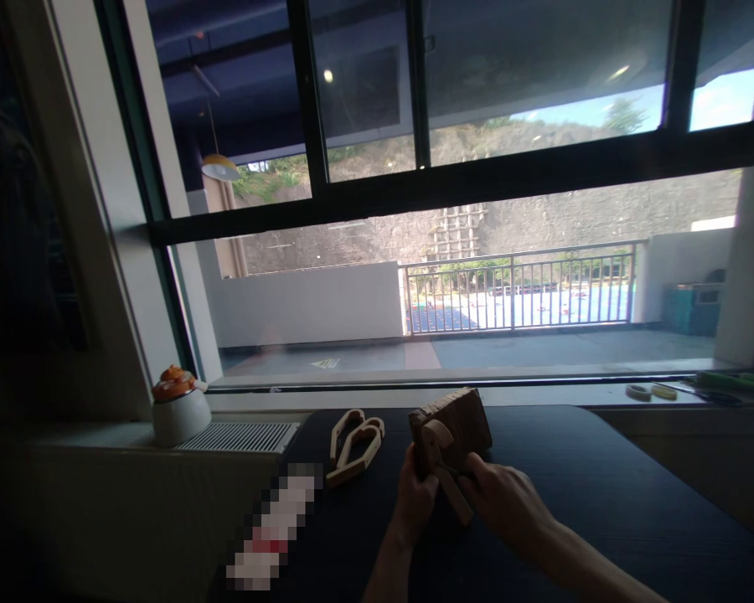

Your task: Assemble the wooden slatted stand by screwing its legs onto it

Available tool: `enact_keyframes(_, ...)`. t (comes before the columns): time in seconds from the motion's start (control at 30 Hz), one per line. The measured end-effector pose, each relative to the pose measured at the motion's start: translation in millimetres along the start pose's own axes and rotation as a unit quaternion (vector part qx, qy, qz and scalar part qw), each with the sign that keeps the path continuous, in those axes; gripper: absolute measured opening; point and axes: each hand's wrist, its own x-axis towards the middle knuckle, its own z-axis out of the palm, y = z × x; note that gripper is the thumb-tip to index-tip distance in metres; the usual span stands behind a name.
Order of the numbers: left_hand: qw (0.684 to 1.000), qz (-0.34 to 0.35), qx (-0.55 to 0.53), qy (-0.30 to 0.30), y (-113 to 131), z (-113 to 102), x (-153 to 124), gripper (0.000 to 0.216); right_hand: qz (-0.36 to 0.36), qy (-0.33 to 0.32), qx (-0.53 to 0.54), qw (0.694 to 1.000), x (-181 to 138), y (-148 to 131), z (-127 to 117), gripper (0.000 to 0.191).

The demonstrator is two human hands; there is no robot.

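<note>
- Well, in the head view, a light wooden piece (457, 499) was right between the left hand (416, 496) and the right hand (508, 498), slanting down over a black table (559, 536).
- Its round top sat in front of a brown block (468, 427), which was tilted.
- The left fingers were bent in close, with no big gap, and had hold of the wooden piece; the thumb was against its side.
- The right fingers were bent too, with their tips just beside the other side of the wood. It was too dark to tell if they pinched anything.
- More bent wooden pieces (359, 450) lay on the table, to the left of both hands.
- Near them was a blurry strip (276, 532).
- A white pot (181, 416) with an orange lid (173, 385) stood by the window.
</note>
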Motion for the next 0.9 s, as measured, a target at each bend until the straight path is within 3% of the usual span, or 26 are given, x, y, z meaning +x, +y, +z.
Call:
enact_keyframes(0.1, 1.000, -0.001, 0.001, 0.000, -1.2, -0.3, 0.0, 0.046, 0.090, -0.048, 0.090, 0.991, 4.9, 4.3, 0.8, 0.027)
enact_keyframes(0.23, 0.999, 0.024, 0.010, -0.021, -4.4, -1.5, 0.9, 0.045, 0.085, -0.067, 0.088, 0.990, 4.1, 0.7, -2.8, 0.022)
enact_keyframes(0.3, 0.999, 0.037, 0.013, -0.029, -5.2, -1.8, 1.3, 0.043, 0.056, -0.069, 0.065, 0.994, 0.9, -4.6, -7.3, 0.009)
enact_keyframes(0.43, 0.999, 0.041, 0.017, -0.027, -5.2, -1.6, 1.8, 0.041, -0.031, -0.027, -0.041, 0.998, -4.1, -12.1, -16.1, 0.027)
enact_keyframes(0.57, 0.999, 0.034, 0.007, -0.016, -5.0, -1.0, 2.2, 0.044, -0.180, 0.057, -0.178, 0.966, -5.7, -9.4, -14.7, 0.027)
enact_keyframes(0.63, 1.000, 0.026, 0.005, -0.009, -4.2, -0.8, 2.2, 0.045, -0.214, 0.078, -0.206, 0.952, -5.8, -5.8, -10.5, 0.029)
enact_keyframes(0.73, 1.000, 0.016, 0.004, -0.004, -1.9, -0.4, 2.0, 0.046, -0.157, 0.056, -0.164, 0.972, -5.0, -0.5, -4.2, 0.023)
enact_keyframes(0.83, 1.000, 0.009, 0.001, -0.011, 0.0, 0.0, 1.5, 0.045, -0.035, 0.014, -0.043, 0.998, -3.0, 3.3, -0.5, 0.010)
enact_keyframes(0.9, 1.000, 0.008, 0.002, -0.011, -0.2, 0.0, 1.3, 0.045, 0.035, -0.014, 0.031, 0.999, -1.3, 5.1, 0.7, 0.010)
